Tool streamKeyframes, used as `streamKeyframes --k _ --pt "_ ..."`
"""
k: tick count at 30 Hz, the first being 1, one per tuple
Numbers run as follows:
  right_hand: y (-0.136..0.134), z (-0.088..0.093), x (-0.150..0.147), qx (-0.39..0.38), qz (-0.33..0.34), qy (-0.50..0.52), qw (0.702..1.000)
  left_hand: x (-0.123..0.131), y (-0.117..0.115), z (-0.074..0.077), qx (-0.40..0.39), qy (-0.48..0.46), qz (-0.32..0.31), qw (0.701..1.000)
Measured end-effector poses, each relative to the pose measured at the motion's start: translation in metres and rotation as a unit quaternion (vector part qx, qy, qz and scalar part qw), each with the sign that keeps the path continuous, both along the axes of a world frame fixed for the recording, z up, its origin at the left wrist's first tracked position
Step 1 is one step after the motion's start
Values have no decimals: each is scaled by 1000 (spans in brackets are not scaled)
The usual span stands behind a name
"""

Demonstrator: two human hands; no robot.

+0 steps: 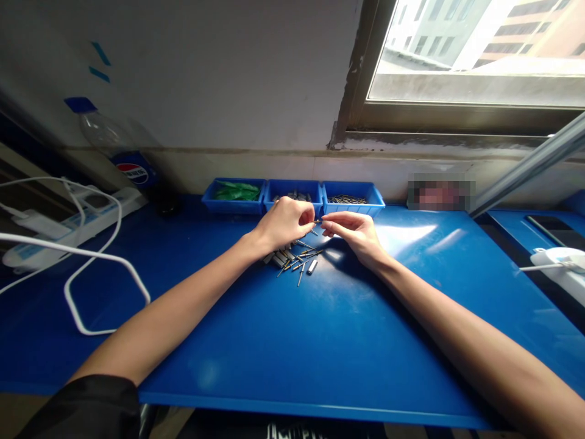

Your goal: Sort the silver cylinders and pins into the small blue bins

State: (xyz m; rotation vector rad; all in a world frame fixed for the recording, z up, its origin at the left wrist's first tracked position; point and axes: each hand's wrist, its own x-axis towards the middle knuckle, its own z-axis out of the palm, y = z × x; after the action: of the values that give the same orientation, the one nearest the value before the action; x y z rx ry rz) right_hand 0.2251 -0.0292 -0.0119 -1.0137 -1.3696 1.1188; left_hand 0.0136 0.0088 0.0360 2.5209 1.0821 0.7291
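Observation:
My left hand (289, 221) is closed in a pinch over the far side of a pile of metal parts. Its fingertips mostly hide what they grip. My right hand (353, 230) pinches a small, thin metal pin (319, 221) between thumb and forefinger, its tip close to the left fingertips. Below the hands lies the pile of thin metal pins (301, 274), some with brass-coloured sections, mixed with short silver cylinders (312, 267). Part of the pile is covered by my left hand.
Three blue bins stand along the wall: one with green pieces (236, 191), one with grey metal parts (297, 196), one with thin pins (346, 200). A Pepsi bottle (134, 167), power strip (77, 228) and white cable (107, 259) are left; a phone (555, 230) lies right.

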Motion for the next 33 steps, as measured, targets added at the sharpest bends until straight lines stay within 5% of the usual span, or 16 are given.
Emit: streamKeyframes --k 3,9,33 --pt "4 -6 1 25 -71 22 997 -4 5 -4 3 50 10 999" --pt "9 -11 2 92 -179 65 977 -9 10 -13 -3 139 -65 988" --pt "8 -8 4 31 -73 5 997 -3 14 -23 -4 5 -46 999"
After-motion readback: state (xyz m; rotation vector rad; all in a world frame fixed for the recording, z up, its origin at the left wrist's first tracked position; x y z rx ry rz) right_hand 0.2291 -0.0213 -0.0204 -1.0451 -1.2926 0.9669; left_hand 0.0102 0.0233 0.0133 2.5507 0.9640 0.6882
